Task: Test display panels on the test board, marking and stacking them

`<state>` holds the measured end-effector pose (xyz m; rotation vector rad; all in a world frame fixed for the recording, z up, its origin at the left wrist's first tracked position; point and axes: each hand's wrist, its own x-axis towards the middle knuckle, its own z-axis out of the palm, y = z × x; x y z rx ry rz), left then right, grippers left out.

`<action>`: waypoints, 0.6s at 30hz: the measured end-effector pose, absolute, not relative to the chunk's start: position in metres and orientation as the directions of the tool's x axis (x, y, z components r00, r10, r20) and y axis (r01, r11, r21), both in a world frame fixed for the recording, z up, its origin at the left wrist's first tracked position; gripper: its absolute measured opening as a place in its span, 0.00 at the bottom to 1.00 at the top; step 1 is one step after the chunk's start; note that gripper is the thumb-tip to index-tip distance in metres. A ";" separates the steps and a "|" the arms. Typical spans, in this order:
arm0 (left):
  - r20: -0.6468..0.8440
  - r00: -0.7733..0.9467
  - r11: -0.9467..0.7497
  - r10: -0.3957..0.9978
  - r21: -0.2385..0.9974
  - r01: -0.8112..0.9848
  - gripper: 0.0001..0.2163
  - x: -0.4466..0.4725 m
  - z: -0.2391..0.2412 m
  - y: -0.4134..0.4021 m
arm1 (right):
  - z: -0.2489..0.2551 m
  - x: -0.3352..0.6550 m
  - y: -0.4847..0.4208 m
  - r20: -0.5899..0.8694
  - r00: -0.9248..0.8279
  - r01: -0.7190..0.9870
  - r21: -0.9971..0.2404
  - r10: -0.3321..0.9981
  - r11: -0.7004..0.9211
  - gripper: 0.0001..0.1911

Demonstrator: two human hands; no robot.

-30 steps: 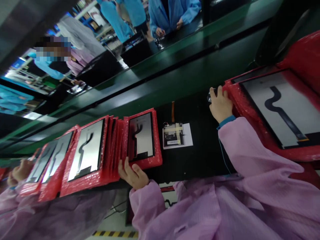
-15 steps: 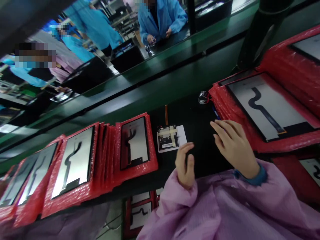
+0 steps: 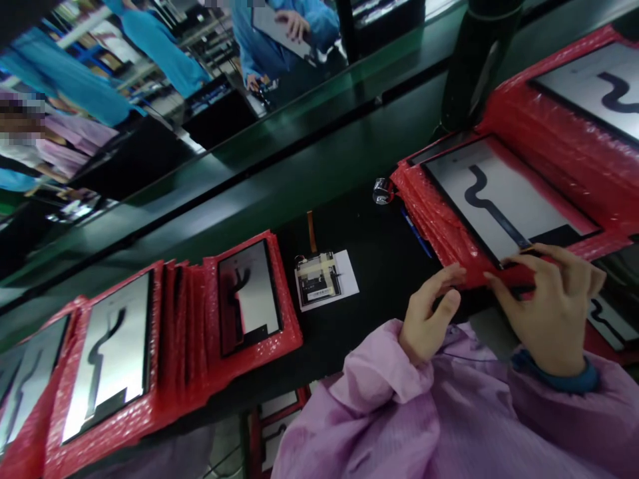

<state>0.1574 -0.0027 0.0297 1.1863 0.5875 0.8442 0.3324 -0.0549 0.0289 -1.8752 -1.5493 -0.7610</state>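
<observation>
My right hand is at the near edge of a display panel on the right-hand stack. Its thumb and index fingertips pinch the panel's near corner, close to the end of a black ribbon cable. The panel lies face up on red bubble-wrap sleeves. My left hand hovers in front of that stack, holding nothing, thumb apart from the outstretched fingers. To its left, a small circuit assembly with yellowish tape and an orange flex strip rests on a white card.
Red sleeves with panels stand on the left, including a near panel and a bright panel. A blue pen and silver tape roll lie by the right stack. A dark post rises behind. A co-worker's hand holds a panel opposite.
Both hands have moved right relative to the bench; my right hand has reached the display panel's near corner. The view has shifted right. The co-worker opposite now holds a panel.
</observation>
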 end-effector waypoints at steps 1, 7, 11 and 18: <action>0.025 0.580 0.162 0.814 0.950 -0.268 0.26 0.161 0.031 -0.001 | 0.029 0.333 -0.056 0.737 0.160 0.985 -0.073 0.657 -0.159 0.21; -0.054 0.650 0.266 0.758 0.936 -0.232 0.34 0.180 0.034 0.001 | 0.028 0.333 -0.058 0.706 0.250 0.967 -0.154 0.663 -0.201 0.14; -0.132 0.633 0.387 0.762 0.878 -0.283 0.34 0.186 0.038 0.002 | 0.019 0.338 -0.055 0.744 0.310 0.951 -0.258 0.592 -0.172 0.04; -0.246 0.663 0.591 0.707 0.720 -0.363 0.20 0.207 0.060 0.017 | 0.021 0.345 -0.047 0.902 0.156 0.986 -0.166 0.403 -0.010 0.12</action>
